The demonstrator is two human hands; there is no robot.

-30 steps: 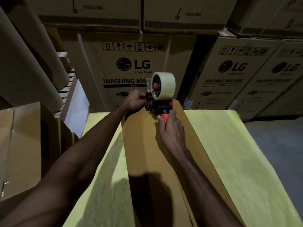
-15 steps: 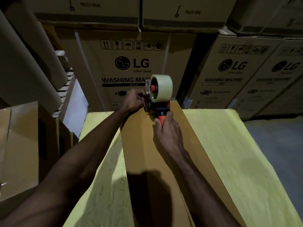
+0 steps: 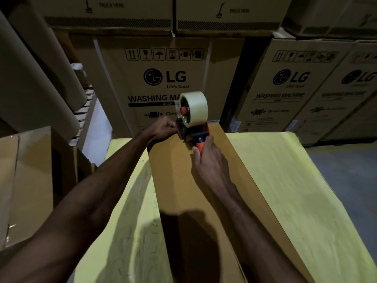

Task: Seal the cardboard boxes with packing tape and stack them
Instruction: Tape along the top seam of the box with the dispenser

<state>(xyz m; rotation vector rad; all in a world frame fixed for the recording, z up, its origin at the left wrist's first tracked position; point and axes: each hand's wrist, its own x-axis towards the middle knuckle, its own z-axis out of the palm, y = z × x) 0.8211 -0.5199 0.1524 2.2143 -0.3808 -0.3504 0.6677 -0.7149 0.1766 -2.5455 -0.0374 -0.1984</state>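
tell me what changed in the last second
Little: the tape dispenser, gripped by the right hand, edged slightly left at the far end of the cardboard box, the curled left hand moving with it. Nothing was taken or let go; the stacked boxes stayed.

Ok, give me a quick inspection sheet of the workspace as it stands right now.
surface: brown cardboard panel running away from the camera between yellow panels; light is dim.
job's things: tape dispenser carrying a tape roll, standing at the brown panel's far end.
clutter: brown carton at left; large cardboard rolls above it.
grips: right hand grips the dispenser's orange handle; left hand is curled against the dispenser's left side, and what it pinches is not visible.
cables: nothing seen.
surroundings: stacked LG washing machine cartons behind; grey floor at right.
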